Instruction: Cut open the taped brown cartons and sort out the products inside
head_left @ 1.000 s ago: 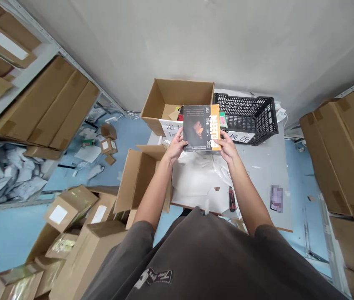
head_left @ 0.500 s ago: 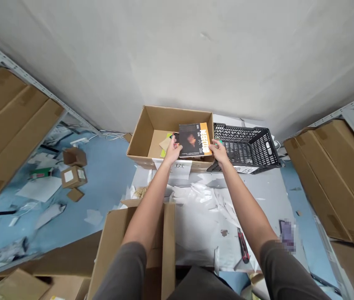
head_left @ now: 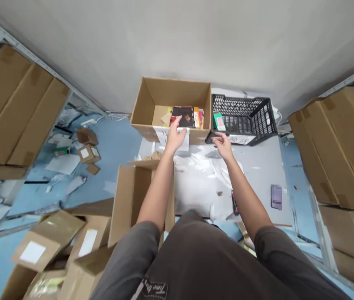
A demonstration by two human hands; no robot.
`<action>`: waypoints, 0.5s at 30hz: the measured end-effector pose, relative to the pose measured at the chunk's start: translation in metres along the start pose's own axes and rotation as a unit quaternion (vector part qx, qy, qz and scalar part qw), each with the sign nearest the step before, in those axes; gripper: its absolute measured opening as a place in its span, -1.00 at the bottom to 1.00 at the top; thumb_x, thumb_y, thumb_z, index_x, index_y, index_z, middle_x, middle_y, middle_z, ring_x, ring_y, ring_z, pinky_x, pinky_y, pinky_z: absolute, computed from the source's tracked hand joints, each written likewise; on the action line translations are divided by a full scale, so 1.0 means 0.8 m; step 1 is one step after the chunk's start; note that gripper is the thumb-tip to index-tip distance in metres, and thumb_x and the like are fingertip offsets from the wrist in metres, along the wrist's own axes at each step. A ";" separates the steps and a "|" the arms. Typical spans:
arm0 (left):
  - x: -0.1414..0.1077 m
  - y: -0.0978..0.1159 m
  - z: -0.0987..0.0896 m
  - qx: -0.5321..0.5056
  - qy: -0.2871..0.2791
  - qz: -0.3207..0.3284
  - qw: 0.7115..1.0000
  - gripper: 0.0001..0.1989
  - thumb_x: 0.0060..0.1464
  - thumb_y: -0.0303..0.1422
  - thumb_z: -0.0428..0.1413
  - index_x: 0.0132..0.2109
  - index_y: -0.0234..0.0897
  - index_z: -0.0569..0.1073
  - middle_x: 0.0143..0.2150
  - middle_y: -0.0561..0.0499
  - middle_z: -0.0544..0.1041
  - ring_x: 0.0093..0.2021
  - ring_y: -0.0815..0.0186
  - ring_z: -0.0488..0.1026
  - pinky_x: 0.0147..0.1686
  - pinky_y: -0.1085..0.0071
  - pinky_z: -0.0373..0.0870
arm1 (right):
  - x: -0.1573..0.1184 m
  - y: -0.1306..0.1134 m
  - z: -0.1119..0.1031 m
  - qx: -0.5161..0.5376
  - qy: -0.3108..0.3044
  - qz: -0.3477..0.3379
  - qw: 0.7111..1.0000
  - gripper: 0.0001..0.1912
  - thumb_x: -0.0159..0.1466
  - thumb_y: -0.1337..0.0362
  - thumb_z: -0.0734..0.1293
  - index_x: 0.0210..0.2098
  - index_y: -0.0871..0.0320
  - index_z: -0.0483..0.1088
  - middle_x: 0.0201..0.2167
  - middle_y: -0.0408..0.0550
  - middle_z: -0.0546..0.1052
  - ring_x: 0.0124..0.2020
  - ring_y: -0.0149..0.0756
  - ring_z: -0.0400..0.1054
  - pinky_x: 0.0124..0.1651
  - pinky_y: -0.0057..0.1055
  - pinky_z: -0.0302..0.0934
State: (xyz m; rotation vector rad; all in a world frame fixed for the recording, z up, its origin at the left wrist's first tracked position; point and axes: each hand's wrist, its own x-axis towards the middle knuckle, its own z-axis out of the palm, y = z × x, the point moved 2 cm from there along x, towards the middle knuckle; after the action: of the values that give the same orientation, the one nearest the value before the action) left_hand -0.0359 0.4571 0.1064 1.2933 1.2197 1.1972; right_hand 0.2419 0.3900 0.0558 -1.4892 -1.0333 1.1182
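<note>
A black book with an orange edge lies on other books and papers inside the large open cardboard box. Over the box's front wall and its white paper label, my left hand is open, its fingertips near the book. My right hand is open too, in front of the black plastic crate, with nothing between its fingers. A green and pink box sits in the left end of that crate.
White wrapping scraps and a red cutter lie on the table, with a blurred purple item at its right. An open carton stands front left. Cartons fill both side shelves; boxes and litter cover the blue floor at left.
Both hands have let go of the black book, which now lies in the cardboard box. They have drawn back towards me. The view has tilted further down.
</note>
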 end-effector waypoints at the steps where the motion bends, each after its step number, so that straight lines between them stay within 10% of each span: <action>1: -0.023 -0.007 0.012 0.009 0.003 -0.006 1.000 -0.30 0.19 -0.40 0.32 0.45 -0.10 0.44 0.51 -0.11 0.38 0.52 -0.09 0.26 0.48 -0.02 0.24 | -0.021 0.020 -0.005 -0.034 -0.004 -0.007 0.999 -0.42 0.16 -0.04 0.52 0.13 -0.03 0.50 -0.05 -0.01 0.69 -0.06 -0.07 0.58 0.08 -0.08 0.49; 8: -0.263 -0.151 0.093 0.149 -0.025 -0.138 0.979 -0.18 0.11 -0.42 0.35 0.49 -0.15 0.38 0.57 -0.21 0.28 0.60 -0.18 0.10 0.55 -0.07 0.12 | -0.199 0.205 -0.030 -0.284 -0.128 -0.005 0.950 -0.39 0.28 0.21 0.43 0.32 0.10 0.49 0.31 0.16 0.54 0.30 0.09 0.44 0.42 0.05 0.28; 12: -0.395 -0.239 0.095 0.393 -0.073 -0.340 0.851 -0.04 0.14 -0.41 0.32 0.60 -0.12 0.15 0.71 -0.22 -0.09 0.67 -0.26 -0.16 0.53 -0.14 0.14 | -0.295 0.297 -0.032 -0.406 -0.218 0.063 0.886 -0.24 0.28 0.25 0.49 0.45 0.13 0.38 0.55 0.20 0.28 0.54 0.22 0.13 0.50 0.15 0.14; 15: -0.462 -0.274 0.094 0.485 -0.091 -0.357 0.793 -0.16 0.27 -0.35 0.23 0.60 -0.18 0.14 0.69 -0.31 -0.06 0.66 -0.26 -0.14 0.46 -0.15 0.25 | -0.349 0.334 -0.031 -0.446 -0.241 0.034 0.861 -0.27 0.29 0.31 0.48 0.44 0.15 0.40 0.64 0.17 0.07 0.64 0.25 -0.12 0.49 0.13 0.14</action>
State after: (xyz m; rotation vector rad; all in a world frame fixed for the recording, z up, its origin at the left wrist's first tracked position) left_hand 0.0188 0.0956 -0.1319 1.3466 2.0258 -0.1886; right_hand 0.2248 0.0702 -0.1617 -1.9981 -2.0590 1.1437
